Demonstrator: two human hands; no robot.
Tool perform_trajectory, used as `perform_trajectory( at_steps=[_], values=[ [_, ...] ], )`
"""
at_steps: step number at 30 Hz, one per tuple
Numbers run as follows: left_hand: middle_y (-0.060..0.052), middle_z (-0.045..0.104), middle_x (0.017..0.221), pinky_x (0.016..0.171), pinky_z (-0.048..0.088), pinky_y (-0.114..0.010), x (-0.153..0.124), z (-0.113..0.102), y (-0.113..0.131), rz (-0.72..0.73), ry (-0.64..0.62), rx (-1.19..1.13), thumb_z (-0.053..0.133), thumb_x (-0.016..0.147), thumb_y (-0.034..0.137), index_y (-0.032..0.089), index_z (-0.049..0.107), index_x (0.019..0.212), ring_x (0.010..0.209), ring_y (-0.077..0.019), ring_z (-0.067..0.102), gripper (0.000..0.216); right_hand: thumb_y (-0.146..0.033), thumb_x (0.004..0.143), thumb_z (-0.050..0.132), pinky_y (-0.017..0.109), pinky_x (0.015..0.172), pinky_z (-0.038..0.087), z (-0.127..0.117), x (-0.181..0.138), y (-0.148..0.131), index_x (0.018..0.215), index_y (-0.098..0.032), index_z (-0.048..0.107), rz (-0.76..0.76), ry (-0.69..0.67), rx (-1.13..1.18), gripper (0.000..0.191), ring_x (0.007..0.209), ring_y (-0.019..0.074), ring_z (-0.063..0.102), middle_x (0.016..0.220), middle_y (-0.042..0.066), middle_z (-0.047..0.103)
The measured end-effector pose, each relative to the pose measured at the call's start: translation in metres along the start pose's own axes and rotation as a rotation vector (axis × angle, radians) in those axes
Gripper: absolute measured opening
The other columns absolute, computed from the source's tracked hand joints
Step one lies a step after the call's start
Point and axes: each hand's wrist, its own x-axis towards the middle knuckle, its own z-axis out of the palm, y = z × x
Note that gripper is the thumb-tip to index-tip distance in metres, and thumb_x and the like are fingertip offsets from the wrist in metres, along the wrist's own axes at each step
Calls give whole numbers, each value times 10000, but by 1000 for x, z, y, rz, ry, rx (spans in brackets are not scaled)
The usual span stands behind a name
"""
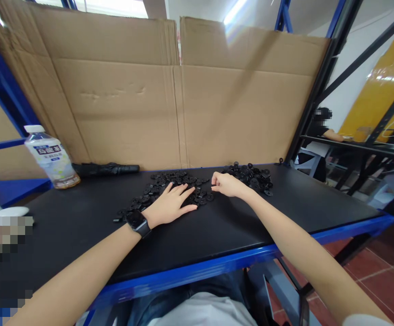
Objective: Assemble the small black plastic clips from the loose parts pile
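Drink bottle [51, 158] stands far left on black surface [81, 217], folded umbrella [105, 169] just beside it. Left hand [171, 203], smartwatch [137, 222] on wrist, lies open and flat on left pile of black discs [176, 177]. Right hand [226, 184] curled closed between piles, contents unclear. Right disc pile [254, 175] just beyond it.

A: Looks matt and smooth across the tabletop [81, 217]; dull black plastic in the discs [251, 174].
B: Creased brown cardboard [132, 104] behind. Glossy clear plastic for the bottle [52, 158], painted blue metal along the frame [183, 271].
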Motion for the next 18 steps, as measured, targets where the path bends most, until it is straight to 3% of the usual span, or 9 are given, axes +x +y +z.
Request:
perform_trajectory(
  at_steps=[4, 8, 11, 15, 18],
  values=[
    [-146, 536, 1257, 1071, 224, -497, 4, -11, 11, -32, 236, -6, 374, 908, 431, 117, 431, 1289, 1179, -221, 483, 498, -214, 752, 588, 286, 762, 432, 0, -4, -23, 864, -185, 569, -125, 1, 464, 117, 761, 132, 565, 798, 16, 596],
    [-89, 608, 1173, 1054, 324, -411, 6, -20, 24, -87, 389, -130, 349, 933, 320, 128, 494, 1223, 1109, -178, 545, 377, -277, 744, 620, 273, 832, 414, 13, -16, -49, 904, -197, 558, -157, 1, 816, 189, 844, 114, 555, 870, 3, 585],
    [-71, 620, 1159, 1001, 404, -401, 3, -20, 28, -144, 440, -180, 377, 922, 297, 144, 562, 1151, 1149, -213, 518, 332, -309, 740, 633, 266, 811, 432, 26, -22, -57, 873, -194, 546, -92, 27, 974, 196, 806, 107, 554, 839, -5, 571],
    [-91, 567, 1234, 980, 431, -379, 0, -17, 27, -137, 455, -230, 362, 922, 245, 134, 488, 1251, 1161, -210, 509, 370, -307, 724, 659, 292, 822, 467, 35, -27, -61, 833, -181, 544, -19, 11, 1107, 202, 813, 115, 573, 859, 8, 575],
    [-112, 559, 1239, 952, 454, -369, 0, -16, 27, -117, 437, -228, 329, 923, 211, 118, 462, 1271, 1150, -207, 519, 384, -330, 758, 624, 324, 798, 494, 37, -29, -65, 819, -165, 559, 87, -93, 1124, 188, 777, 137, 609, 822, 39, 619]
  ],
)
